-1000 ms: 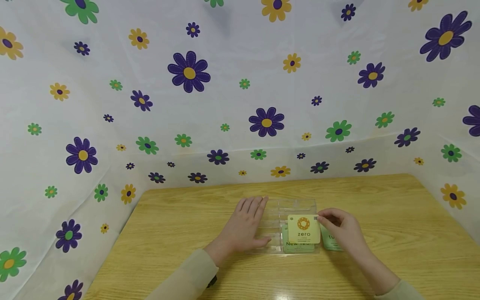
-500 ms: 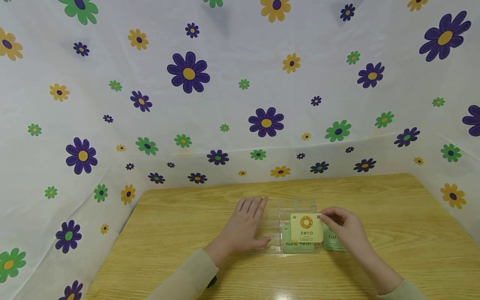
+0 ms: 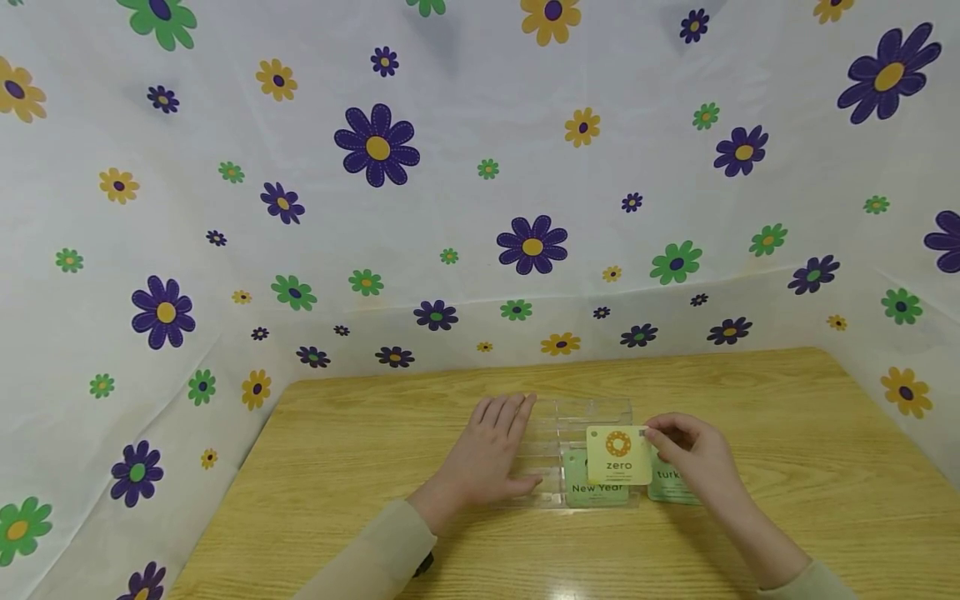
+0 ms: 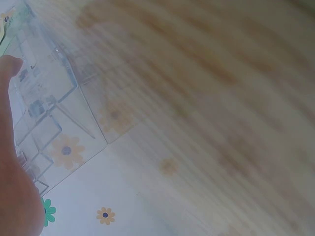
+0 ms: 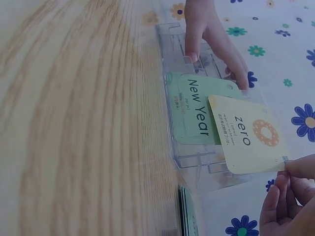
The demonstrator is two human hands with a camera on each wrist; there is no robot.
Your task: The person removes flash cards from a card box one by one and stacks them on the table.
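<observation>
My right hand (image 3: 693, 458) pinches a yellow flashcard (image 3: 618, 457) by its upper right corner. The card reads "zero" under an orange ring. Behind it, a green "New Year" flashcard (image 5: 197, 110) stands in the right front compartment of a clear plastic tiered rack (image 3: 592, 410). On the rack's left half rests my left hand (image 3: 487, 450), its fingers straight and the thumb spread toward the front. In the left wrist view only part of this hand (image 4: 17, 196) shows beside the rack. The yellow card overlaps part of the green one.
A small stack of green flashcards (image 3: 667, 486), the top one partly reading "turk", lies on the wooden table (image 3: 360, 433) right of the rack, partly under my right hand. White flower-printed cloth (image 3: 450, 208) rises behind the table and on both sides.
My right hand has drifted slightly right with the yellow card, uncovering more of the "New Year" card and the green stack. The left hand and the rack have stayed in place.
</observation>
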